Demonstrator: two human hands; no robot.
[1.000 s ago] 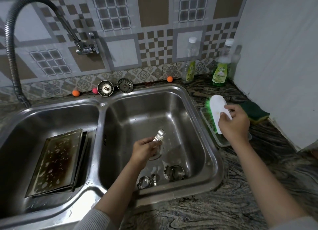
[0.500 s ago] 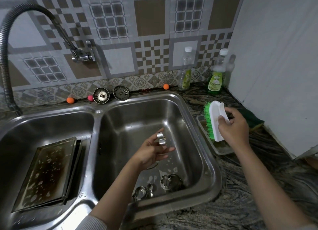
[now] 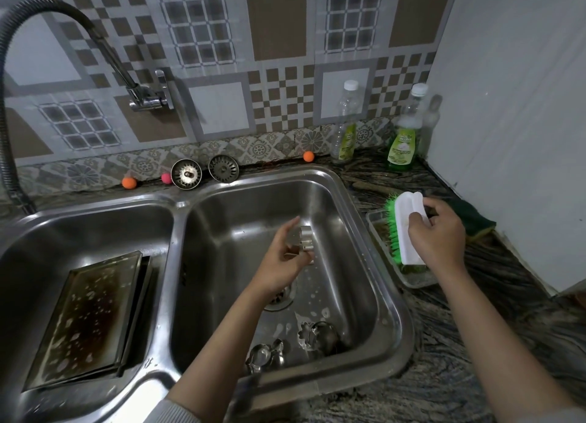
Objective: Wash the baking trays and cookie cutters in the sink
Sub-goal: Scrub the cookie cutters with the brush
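Head view, looking down on a double stainless sink (image 3: 393,296) set in a dark marbled counter (image 3: 459,359). All places below are taken from the sink.

Left hand (image 3: 282,264): raised over the right basin, above the drain. Thumb and fingertips pinch a small metal cookie cutter (image 3: 303,238), held clear of the basin floor; the remaining fingers are loosely spread.

Right hand (image 3: 439,235): beyond the sink's right rim, over the counter. Fingers curled round the white back of a scrub brush (image 3: 409,229), green bristles facing the sink. The brush's lower end sits in or just above a small clear tray (image 3: 415,281) just beside the right rim; contact cannot be judged.

Right basin, near end: more cookie cutters on the floor, wet and soapy. One pair (image 3: 266,357) by the near wall, another cluster (image 3: 318,334) a little to its right.

Left basin: baking trays (image 3: 85,321) stacked, leaning tilted, the top one dark-stained and flecked with suds.

Behind the sink, on its back ledge: two round strainers (image 3: 204,171) propped against the tiled wall, with small orange and pink balls along the same ledge. Back right corner of the counter: two soap bottles (image 3: 404,131), white caps, green labels. A green sponge (image 3: 472,223) lies past the brush, further right of the sink. Faucet (image 3: 146,97) mounted on the wall above the left basin, with a flexible hose arching off to the left.
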